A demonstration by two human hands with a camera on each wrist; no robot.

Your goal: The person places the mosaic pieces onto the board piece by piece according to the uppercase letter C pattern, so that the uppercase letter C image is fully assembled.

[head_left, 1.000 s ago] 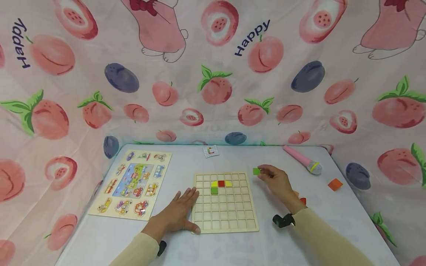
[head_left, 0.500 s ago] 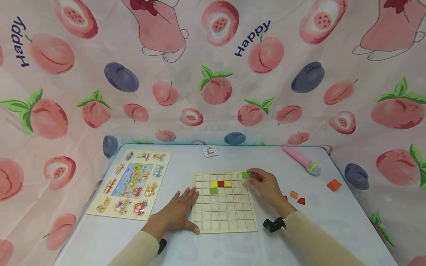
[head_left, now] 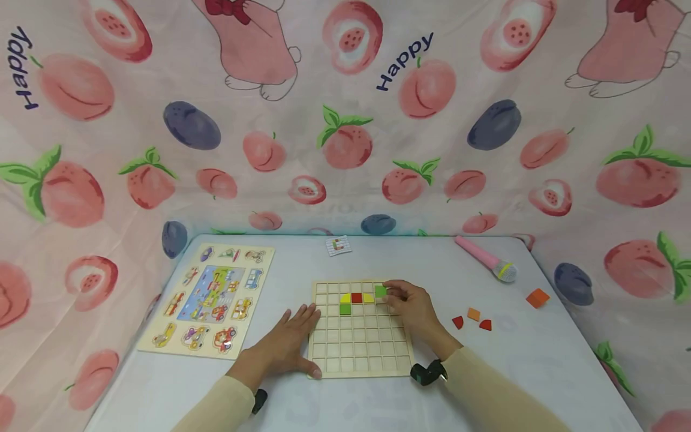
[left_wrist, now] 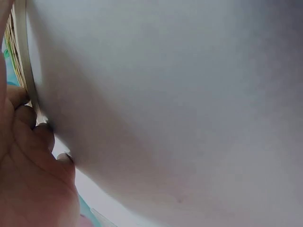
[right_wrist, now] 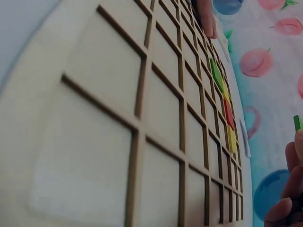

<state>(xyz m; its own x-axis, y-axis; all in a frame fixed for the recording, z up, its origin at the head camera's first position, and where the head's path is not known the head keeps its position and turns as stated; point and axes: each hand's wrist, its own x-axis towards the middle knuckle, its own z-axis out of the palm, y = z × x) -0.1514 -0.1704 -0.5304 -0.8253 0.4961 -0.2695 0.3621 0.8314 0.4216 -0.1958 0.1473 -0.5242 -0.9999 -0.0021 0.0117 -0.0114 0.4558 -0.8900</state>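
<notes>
A pale table [head_left: 162,384] stands against a pink cloth backdrop [head_left: 345,120] printed with peaches and plums.

A vehicle puzzle [head_left: 207,298] is lying at the table's [head_left: 345,408] left. A small card [head_left: 338,245] is sitting near the far edge. A pink microphone [head_left: 484,258] is lying at the far right. An orange tile [head_left: 537,297] is resting apart from three small pieces [head_left: 472,319]. A peach-print cloth [head_left: 345,120] is hanging behind.

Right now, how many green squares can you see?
2. One green square sits in the wooden grid board, under the yellow piece. The other green square is pinched in the right hand over the board.
</notes>
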